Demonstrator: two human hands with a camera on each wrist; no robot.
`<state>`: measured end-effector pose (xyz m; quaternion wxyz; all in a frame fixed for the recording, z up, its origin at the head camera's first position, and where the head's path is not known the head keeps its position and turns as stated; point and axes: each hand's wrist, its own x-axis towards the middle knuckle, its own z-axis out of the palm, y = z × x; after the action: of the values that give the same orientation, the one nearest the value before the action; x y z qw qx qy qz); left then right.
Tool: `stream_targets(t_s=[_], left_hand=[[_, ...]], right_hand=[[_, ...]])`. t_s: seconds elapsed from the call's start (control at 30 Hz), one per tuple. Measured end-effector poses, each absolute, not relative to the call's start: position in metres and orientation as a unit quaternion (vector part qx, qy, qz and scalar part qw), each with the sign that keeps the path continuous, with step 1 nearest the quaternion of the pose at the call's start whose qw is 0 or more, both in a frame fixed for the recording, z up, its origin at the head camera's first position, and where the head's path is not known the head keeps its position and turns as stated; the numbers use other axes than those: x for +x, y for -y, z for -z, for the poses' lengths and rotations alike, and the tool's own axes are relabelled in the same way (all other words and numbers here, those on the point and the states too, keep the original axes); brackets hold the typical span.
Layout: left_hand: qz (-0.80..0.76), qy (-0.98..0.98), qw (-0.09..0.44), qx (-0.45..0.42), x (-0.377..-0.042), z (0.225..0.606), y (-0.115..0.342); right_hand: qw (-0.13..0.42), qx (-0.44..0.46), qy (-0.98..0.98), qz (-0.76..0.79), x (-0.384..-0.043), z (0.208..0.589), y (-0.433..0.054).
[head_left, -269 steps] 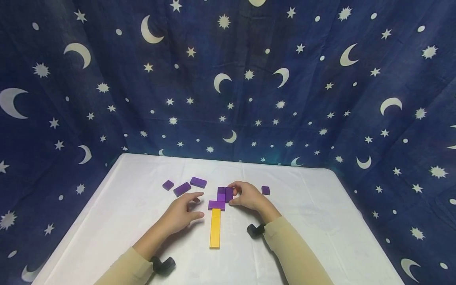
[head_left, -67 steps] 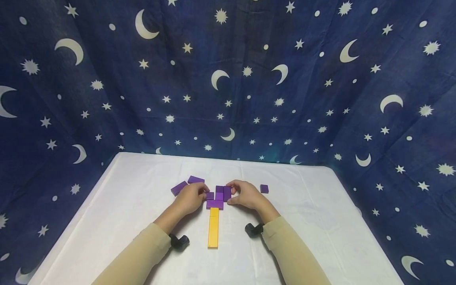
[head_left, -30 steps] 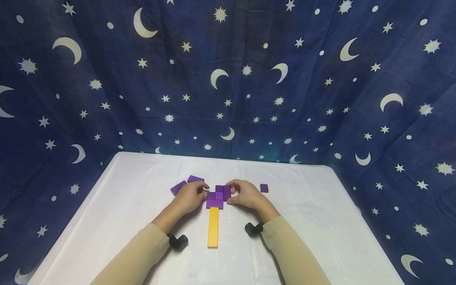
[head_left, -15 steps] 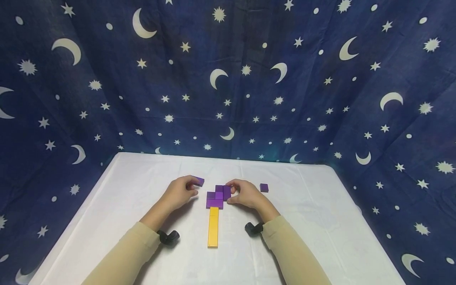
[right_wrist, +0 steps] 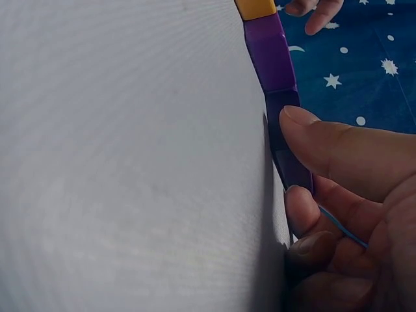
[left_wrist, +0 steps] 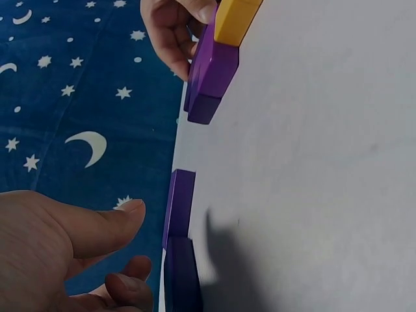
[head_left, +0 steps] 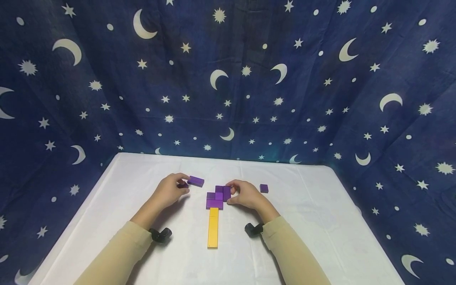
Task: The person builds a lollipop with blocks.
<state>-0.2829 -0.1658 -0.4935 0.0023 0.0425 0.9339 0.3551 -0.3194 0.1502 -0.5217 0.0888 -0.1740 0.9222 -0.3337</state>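
My right hand (head_left: 248,194) pinches an upright purple block (head_left: 227,194) between thumb and fingers, at the right side of a purple cluster. That cluster has a wide purple block (head_left: 214,204) at the bottom and small purple blocks (head_left: 210,196) on top of it in the head view. A long yellow piece (head_left: 213,229) runs from it toward me. My left hand (head_left: 167,193) reaches around a loose purple block (left_wrist: 182,276), which is partly hidden by the fingers in the head view. The left wrist view shows a gap between the thumb (left_wrist: 110,227) and that block.
Another purple block (head_left: 196,181) lies beyond my left fingertips. A small purple block (head_left: 264,188) sits right of my right hand. The white-covered table (head_left: 303,245) ends at a dark blue curtain with moons and stars (head_left: 228,79).
My left hand brought a small purple block from the left to the cluster, against the wide block, let go, and moved back left to the loose blocks. The right hand stayed in place.
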Motion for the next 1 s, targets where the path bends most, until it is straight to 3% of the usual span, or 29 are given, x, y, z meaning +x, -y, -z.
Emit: stream_targets(t_s=[1.0], left_hand=[[-0.322,-0.943,0.027,0.079,-0.326,0.49,0.16]], right_hand=[[0.092,-0.169,-0.924,0.331,-0.319,0.519,-0.149]])
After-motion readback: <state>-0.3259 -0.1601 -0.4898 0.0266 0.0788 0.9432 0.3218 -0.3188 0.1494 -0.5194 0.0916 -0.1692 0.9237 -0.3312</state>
